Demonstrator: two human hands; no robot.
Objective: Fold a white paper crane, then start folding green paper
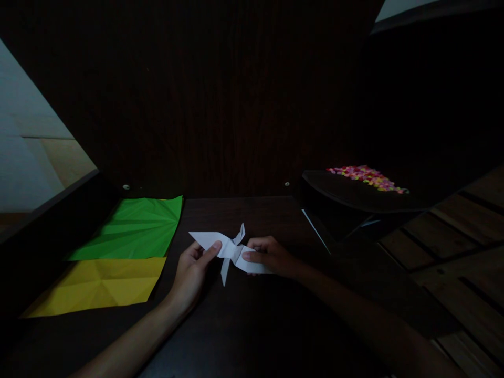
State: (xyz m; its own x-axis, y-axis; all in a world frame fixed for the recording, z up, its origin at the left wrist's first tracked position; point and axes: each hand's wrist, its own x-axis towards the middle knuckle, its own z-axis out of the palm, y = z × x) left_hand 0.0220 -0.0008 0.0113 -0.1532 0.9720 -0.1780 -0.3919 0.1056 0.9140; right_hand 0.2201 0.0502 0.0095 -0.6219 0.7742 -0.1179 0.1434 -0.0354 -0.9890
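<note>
Head view is showing me both hands pinching a folded white paper figure (230, 251) just above the dark table (252, 325), near the middle of the frame. My left hand (191, 273) is gripping its 9 o'clock wing between thumb and fingers; my right hand (271, 257) is clamping its 3 o'clock end. Off at 9 o'clock a creased green sheet (134, 228) is lying flat, with a yellow sheet (102, 286) touching its near edge. Toward 2 o'clock a dark tray (354, 191) is carrying a heap of small coloured bits (366, 177).
</note>
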